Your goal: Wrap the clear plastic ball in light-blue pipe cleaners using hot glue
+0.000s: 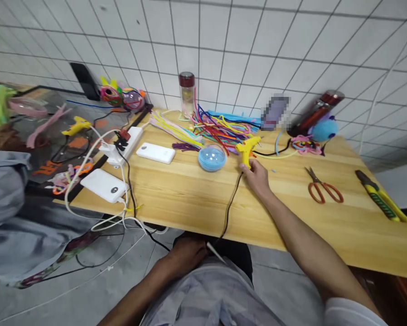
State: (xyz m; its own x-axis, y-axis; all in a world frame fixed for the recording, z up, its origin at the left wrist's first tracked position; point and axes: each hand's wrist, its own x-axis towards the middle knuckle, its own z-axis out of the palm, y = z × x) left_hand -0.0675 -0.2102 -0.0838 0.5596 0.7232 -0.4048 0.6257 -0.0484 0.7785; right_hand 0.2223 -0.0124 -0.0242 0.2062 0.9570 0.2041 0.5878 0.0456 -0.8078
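My right hand (258,178) is closed around the lower handle of a yellow glue gun (248,147); its nozzle points to the right. A black cord (229,206) runs from the handle over the table's front edge toward my lap. Down there, my left hand (190,251) lies with curled fingers near the cord and a thin white strip (216,252); what it grips is hidden. Just left of the glue gun stands a stack of clear bluish plastic bowls (212,158). Behind it, many coloured pipe cleaners (220,129) lie in a loose heap.
Orange-handled scissors (322,186) and a green-yellow cutter (380,197) lie right. White power banks (155,153) and a power strip (125,146) with tangled cables stand left. Bottles (187,95) stand along the wall. A co-worker's sleeve (6,181) and another glue gun (76,126) show far left.
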